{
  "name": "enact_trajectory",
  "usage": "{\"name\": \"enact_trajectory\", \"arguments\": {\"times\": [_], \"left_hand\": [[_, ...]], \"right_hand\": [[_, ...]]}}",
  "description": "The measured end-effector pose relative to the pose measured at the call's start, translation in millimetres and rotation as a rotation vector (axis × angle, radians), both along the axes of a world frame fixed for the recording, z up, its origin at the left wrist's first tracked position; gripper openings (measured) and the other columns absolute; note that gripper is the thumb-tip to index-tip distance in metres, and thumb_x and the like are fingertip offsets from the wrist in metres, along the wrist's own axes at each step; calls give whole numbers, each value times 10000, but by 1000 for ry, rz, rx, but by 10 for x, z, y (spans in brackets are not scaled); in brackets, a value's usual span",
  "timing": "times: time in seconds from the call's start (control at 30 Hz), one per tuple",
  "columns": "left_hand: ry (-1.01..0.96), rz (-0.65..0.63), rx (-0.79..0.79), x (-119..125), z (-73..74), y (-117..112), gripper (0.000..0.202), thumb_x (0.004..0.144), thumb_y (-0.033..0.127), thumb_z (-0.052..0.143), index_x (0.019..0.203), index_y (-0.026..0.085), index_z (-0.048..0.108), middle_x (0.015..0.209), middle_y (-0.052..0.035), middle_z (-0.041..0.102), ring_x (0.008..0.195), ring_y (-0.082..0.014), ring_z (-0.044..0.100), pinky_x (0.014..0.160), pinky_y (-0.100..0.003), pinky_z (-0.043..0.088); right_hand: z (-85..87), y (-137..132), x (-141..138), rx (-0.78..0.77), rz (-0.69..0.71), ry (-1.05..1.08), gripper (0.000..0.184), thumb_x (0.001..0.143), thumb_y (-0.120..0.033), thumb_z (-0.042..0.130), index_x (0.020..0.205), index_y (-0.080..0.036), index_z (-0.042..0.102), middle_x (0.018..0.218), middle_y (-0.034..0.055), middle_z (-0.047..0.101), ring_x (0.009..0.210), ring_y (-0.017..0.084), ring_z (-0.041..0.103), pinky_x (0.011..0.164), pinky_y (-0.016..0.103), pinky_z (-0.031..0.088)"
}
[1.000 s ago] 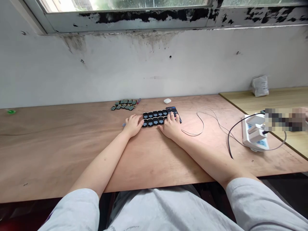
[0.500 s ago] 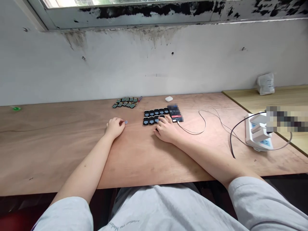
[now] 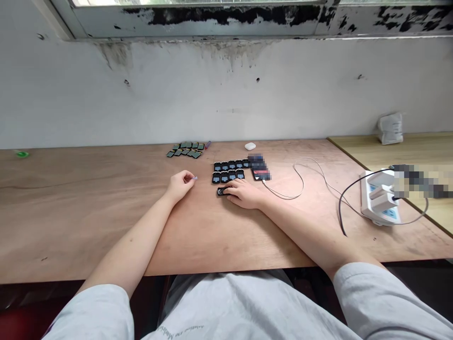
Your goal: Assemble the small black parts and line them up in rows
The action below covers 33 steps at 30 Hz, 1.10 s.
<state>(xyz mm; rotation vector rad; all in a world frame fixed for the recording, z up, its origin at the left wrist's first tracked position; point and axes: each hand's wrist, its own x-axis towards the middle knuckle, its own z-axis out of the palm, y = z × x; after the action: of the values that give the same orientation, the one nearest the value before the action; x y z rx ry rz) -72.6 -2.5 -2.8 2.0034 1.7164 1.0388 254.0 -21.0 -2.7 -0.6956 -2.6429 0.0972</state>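
My left hand [image 3: 180, 185] is pinched on a small pale bluish piece [image 3: 194, 178], just above or on the wooden table. My right hand [image 3: 244, 193] lies low on the table, its fingers closed on the right end of a small black module [image 3: 221, 191]. The module's left end sticks out and shows some light detail. Right behind that hand, two rows of black modules with light-blue patches [image 3: 224, 176] lie side by side. Farther back and left sit several green circuit boards [image 3: 185, 152] in two rows, with a slim screwdriver-like tool [image 3: 207, 145] beside them.
A partly blurred phone [image 3: 261, 172] with a white cable [image 3: 283, 197] lies right of the modules. A white earbud-type case [image 3: 250, 146] is near the wall. At right stand a power strip with plugs [image 3: 380, 200] and a white packet [image 3: 390, 128]. A green item [image 3: 22, 154] lies far left.
My left hand has moved right with the bluish piece, closer to the modules. My right hand has drawn back from the front row, and the black module under its fingers now shows farther left.
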Motion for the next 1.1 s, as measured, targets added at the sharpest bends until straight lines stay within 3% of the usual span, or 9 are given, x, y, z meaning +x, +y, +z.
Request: {"name": "enact_trajectory", "arguments": {"times": [0.13,0.27,0.4,0.53,0.7,0.9,1.1], "left_hand": [[-151,-117,50,409,25,-149,299,847,361,615,1081,192,691,888,-28,696,750,-163,615,724,-293,512],[-70,-249,35,720,24,-282,178,853,308,586,917,198,711,841,-22,702,693,-149,589,694,-290,511],[-196,-239,-22,866,44,-390,183,864,371,650,918,198,680,827,-18,721,717,-161,654,684,-284,540],[-117,-336,-10,899,85,-466,186,897,341,634,1004,212,714,927,-30,764,765,-176,701,737,-312,565],[172,-442,257,846,63,-445,219,913,213,578,1036,241,758,1088,-50,773,1096,-235,693,1039,-440,481],[316,-526,290,800,32,-405,246,947,194,540,1053,254,754,1065,-32,782,1228,-262,618,1091,-484,411],[362,-576,261,787,85,-437,271,936,236,561,1121,260,757,1211,-63,728,1292,-293,534,1115,-510,405]], "right_hand": [[-36,22,-1,-4,-5,23,278,1010,-208,547,1229,-232,716,1269,117,660,1148,269,575,999,437,455],[-24,21,6,-25,2,41,289,989,-176,561,1241,-207,699,1262,124,670,1155,277,583,998,447,468],[-3,23,4,-85,-5,70,353,946,-151,610,1295,-192,641,1245,119,686,1149,274,600,996,445,478],[-11,39,3,-94,-13,60,312,936,-155,622,1245,-187,649,1226,118,690,1151,275,603,977,431,482],[3,34,1,-135,-49,57,327,928,-168,632,1255,-181,632,1196,111,704,1130,277,615,974,422,482],[13,23,0,-160,-71,83,417,922,-186,652,1334,-171,586,1229,119,700,1126,286,628,980,427,476],[35,16,1,-159,-86,76,472,928,-194,655,1389,-162,559,1208,129,704,1127,287,629,984,427,475]]}}
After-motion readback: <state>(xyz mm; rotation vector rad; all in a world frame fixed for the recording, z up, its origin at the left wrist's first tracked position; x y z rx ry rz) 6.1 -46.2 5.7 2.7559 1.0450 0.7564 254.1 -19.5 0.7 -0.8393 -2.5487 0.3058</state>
